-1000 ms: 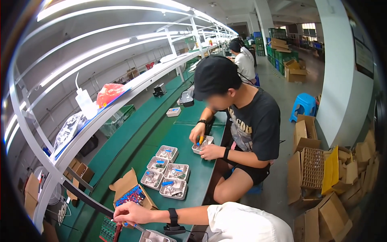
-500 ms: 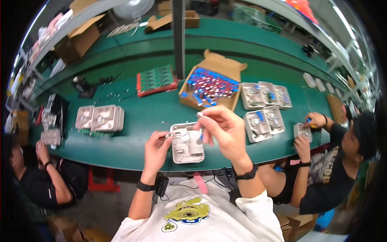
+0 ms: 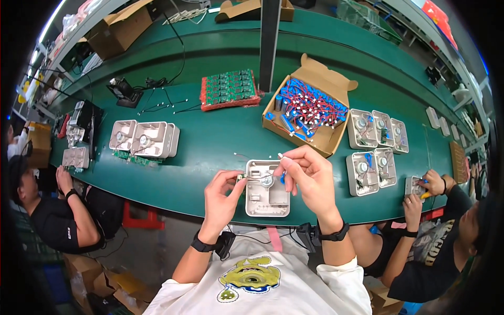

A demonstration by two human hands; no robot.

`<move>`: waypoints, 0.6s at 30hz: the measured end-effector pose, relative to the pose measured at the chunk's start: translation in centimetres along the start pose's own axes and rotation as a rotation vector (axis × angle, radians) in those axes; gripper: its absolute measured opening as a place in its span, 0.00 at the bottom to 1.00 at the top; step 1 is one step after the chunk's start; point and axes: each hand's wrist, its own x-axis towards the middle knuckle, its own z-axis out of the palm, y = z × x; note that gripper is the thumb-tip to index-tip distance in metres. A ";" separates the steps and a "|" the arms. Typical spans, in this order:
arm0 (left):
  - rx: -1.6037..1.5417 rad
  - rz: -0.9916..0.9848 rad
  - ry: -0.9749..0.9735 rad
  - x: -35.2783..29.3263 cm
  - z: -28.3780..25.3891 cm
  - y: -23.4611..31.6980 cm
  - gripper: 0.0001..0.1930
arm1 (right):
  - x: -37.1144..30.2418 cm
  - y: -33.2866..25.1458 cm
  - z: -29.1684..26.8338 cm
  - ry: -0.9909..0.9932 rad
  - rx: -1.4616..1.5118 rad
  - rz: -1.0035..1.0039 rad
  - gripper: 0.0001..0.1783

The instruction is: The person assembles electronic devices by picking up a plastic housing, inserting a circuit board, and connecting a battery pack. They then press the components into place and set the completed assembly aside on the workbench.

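In front of me a pale grey plastic housing [image 3: 281,209] lies open side up on the green bench, with a round speaker [image 3: 267,180] inside it. My left hand [image 3: 221,195] is at its left edge, thumb and forefinger pinched on a small green circuit board that is mostly hidden by the fingers. Thin wires run from there across the housing. Over the housing's upper right corner, my right hand [image 3: 314,178] pinches a small white connector [image 3: 281,156] between thumb and forefinger. Something blue [image 3: 283,178] shows under its fingers, too covered to name.
A cardboard box [image 3: 331,143] of blue batteries with red wires stands behind my right hand. Green circuit boards [image 3: 229,87] are stacked on red wrap. More housings [image 3: 152,143] sit at left; others [image 3: 362,184] at right. Co-workers sit on both sides, one handling a housing [image 3: 413,185].
The view has shifted, so the bench appears farther right and lower. Both hands keep their pinches over the housing; my right hand has moved slightly relative to it.
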 end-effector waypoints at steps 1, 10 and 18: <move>0.016 0.002 -0.001 0.0 0.0 0.2 0.10 | 0.1 0.0 0.1 0.001 -0.003 0.008 0.06; 0.094 0.094 0.028 -0.2 0.4 0.3 0.11 | 0.0 -0.1 0.6 -0.033 0.062 0.088 0.06; 0.125 0.109 0.051 -0.4 0.6 0.8 0.11 | -0.6 0.1 1.7 -0.071 0.133 0.140 0.04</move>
